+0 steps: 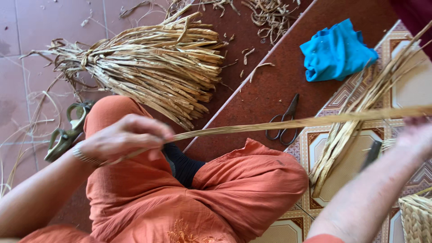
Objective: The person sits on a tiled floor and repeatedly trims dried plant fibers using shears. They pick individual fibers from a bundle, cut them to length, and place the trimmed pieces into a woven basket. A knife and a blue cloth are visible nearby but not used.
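Observation:
My left hand [123, 137] is closed on one end of a long dried straw strip [288, 122], above my orange-trousered knee [112, 112]. The strip runs taut to the right, where my right hand [416, 139], blurred at the frame edge, holds its other end. Under the right hand a smaller bunch of straw strips [346, 130] lies fanned on the patterned tiles. A large tied bundle of dried straw [153, 63] lies on the floor beyond my left knee.
Black-handled scissors [283, 121] lie on the dark red step. A crumpled blue cloth [335, 51] sits at the upper right. A green sandal [67, 130] lies by my left knee. Part of a woven straw piece [416, 218] shows at the lower right. Loose straw scraps [270, 13] litter the far floor.

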`<control>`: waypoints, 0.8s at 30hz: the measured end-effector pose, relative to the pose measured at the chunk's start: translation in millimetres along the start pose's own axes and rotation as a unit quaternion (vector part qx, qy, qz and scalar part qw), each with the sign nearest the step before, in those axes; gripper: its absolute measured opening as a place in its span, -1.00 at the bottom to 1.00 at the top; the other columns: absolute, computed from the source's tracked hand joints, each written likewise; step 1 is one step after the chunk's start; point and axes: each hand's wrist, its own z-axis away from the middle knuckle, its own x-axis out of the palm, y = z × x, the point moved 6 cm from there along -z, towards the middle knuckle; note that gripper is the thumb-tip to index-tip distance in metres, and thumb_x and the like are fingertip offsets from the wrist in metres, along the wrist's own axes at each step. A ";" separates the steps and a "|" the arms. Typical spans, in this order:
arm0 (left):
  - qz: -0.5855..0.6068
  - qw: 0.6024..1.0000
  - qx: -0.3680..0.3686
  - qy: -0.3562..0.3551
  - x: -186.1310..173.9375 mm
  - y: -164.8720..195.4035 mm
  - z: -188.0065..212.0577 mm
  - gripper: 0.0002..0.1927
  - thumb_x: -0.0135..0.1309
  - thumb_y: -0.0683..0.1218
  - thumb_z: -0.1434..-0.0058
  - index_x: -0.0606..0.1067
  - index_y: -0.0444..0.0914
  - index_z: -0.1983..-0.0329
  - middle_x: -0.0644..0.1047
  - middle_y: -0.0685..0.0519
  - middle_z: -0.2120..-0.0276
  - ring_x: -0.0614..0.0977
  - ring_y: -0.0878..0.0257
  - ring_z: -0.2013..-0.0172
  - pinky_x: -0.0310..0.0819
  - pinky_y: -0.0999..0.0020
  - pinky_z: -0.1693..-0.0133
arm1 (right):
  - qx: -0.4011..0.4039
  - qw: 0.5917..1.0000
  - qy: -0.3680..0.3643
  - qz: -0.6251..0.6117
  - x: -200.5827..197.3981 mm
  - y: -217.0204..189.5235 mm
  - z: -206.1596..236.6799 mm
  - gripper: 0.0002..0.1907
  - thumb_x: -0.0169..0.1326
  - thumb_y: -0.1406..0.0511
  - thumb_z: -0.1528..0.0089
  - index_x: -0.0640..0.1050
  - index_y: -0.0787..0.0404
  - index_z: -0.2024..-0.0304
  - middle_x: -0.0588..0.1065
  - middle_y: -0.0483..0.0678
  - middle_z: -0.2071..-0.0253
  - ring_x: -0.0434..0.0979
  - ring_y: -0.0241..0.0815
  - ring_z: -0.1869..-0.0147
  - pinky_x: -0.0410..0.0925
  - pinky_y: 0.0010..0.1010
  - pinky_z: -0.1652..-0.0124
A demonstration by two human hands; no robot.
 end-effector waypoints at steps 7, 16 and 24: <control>0.262 0.851 0.445 -0.099 -24.5 71.3 88.2 -0.66 -0.09 -0.16 -0.38 0.56 -0.52 0.00 0.64 -0.26 0.20 0.69 -0.10 0.11 0.55 -0.02 -0.07 | -0.043 0.928 -0.201 0.312 115.2 87.0 79.1 -0.81 0.19 0.31 -0.37 0.51 0.22 0.02 0.55 -0.05 0.23 0.64 -0.26 0.32 0.57 -0.44 0.36; -0.007 0.853 0.487 0.188 -30.2 101.4 2.7 -0.85 0.08 -0.19 -0.50 0.58 -0.31 -0.06 0.46 0.09 0.13 0.52 0.39 0.22 0.52 0.49 0.17 | -0.017 0.551 -0.194 0.812 66.3 206.9 173.0 -0.45 0.50 0.18 0.09 0.56 0.14 0.12 0.58 0.10 0.08 0.59 0.13 -0.05 0.42 -0.12 -0.02; 0.058 0.920 0.361 0.144 4.5 101.7 -122.2 -0.78 0.19 -0.12 -0.29 0.62 -0.28 0.04 0.64 0.14 0.30 0.61 0.44 0.33 0.59 0.51 0.26 | 0.022 0.615 -0.175 0.769 66.2 207.7 167.9 -0.52 0.42 0.25 0.03 0.56 0.21 0.10 0.63 0.16 0.15 0.63 0.04 0.10 0.45 -0.22 0.12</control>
